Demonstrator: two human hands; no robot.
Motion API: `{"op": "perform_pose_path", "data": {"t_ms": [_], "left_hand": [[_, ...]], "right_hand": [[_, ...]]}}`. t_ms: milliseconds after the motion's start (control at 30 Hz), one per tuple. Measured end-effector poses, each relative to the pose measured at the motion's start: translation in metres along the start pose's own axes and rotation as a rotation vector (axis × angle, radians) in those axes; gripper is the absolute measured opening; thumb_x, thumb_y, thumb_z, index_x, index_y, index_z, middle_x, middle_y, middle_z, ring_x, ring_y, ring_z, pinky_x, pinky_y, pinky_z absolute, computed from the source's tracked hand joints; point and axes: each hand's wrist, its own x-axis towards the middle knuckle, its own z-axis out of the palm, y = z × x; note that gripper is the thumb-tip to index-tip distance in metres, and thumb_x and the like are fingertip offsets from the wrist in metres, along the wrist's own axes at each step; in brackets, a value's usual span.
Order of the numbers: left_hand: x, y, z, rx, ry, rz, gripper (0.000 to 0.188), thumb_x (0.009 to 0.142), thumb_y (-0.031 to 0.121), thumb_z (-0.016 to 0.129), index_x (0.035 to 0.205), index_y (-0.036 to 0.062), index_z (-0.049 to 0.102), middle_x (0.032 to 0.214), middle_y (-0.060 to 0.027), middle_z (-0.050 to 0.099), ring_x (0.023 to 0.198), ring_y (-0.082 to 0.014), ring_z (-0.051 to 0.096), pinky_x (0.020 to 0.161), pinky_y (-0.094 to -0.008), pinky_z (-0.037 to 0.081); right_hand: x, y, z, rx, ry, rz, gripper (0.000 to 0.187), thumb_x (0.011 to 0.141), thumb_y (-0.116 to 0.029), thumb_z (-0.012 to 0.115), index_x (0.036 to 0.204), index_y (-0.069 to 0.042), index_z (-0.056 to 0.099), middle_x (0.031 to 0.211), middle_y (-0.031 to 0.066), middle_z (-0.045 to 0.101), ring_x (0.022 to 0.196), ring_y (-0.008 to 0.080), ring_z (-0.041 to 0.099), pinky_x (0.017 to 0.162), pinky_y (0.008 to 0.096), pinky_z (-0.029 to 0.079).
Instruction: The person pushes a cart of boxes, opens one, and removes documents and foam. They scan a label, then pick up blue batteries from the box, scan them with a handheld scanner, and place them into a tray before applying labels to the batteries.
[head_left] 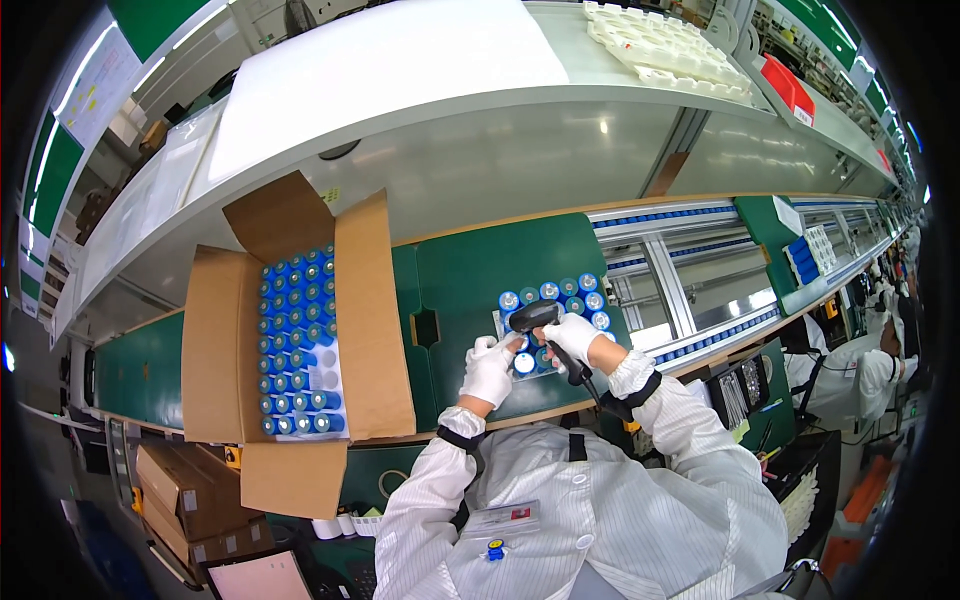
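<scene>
My right hand (574,340), in a white glove with bare fingertips, is closed round the grip of a black handheld scanner (536,317). The scanner's head sits over a cluster of blue cylindrical battery cells (549,290) standing upright on the green work surface (470,270). At the cluster's left side is my left hand (490,367), gloved the same way. Its fingers are curled, with the tips at the cells under the scanner; whether they grip one is hidden. A black cable (590,388) hangs from the scanner's grip.
An open cardboard box (375,330) on the left holds rows of blue cells (298,300) in a white tray. A roller conveyor (665,280) runs off to the right. Above stands a shelf (470,105) with a pale plastic tray (670,50) and a red bin (788,88).
</scene>
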Motion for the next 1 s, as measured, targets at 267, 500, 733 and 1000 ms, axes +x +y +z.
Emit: {"op": "perform_pose_path", "data": {"t_ms": [267,500,733,1000], "left_hand": [[0.030,-0.037,0.019,-0.355,0.154,-0.033,0.038,0.074,-0.007,0.057,0.102,0.0160,0.071,0.090,-0.0140,0.058,0.087,-0.0339,0.059,0.080,-0.0379,0.049],[0.039,-0.044,0.024,-0.531,0.087,-0.087,0.036,0.078,-0.008,0.050,0.097,0.0136,0.072,0.089,-0.0128,0.064,0.088,-0.0293,0.061,0.081,-0.0353,0.050],[0.017,-0.037,0.028,-0.567,0.223,-0.062,0.037,0.079,-0.007,0.054,0.106,0.0129,0.070,0.099,-0.0130,0.066,0.092,-0.0281,0.064,0.083,-0.0343,0.051],[0.012,0.028,0.033,-0.279,0.202,-0.510,0.049,0.075,0.036,0.075,0.113,0.0056,0.066,0.099,-0.0208,0.070,0.093,-0.0350,0.068,0.081,-0.0422,0.054]], "right_hand": [[-0.030,-0.006,0.012,-0.034,0.000,0.063,0.028,0.089,-0.028,0.065,0.082,-0.001,0.065,0.061,0.0069,0.060,0.050,0.0166,0.060,0.044,0.0304,0.049],[-0.051,0.009,0.023,-0.056,0.111,0.107,0.026,0.089,-0.025,0.066,0.082,-0.001,0.060,0.061,0.0064,0.058,0.046,0.0175,0.058,0.042,0.0321,0.048],[-0.069,0.043,0.025,-0.229,0.012,0.097,0.031,0.091,-0.026,0.065,0.082,0.004,0.060,0.063,0.0070,0.060,0.047,0.0161,0.060,0.043,0.0307,0.049],[-0.087,0.061,-0.002,-0.162,0.034,-0.079,0.028,0.091,-0.023,0.067,0.087,0.004,0.059,0.067,0.0062,0.062,0.052,0.0138,0.062,0.046,0.0288,0.050]]}}
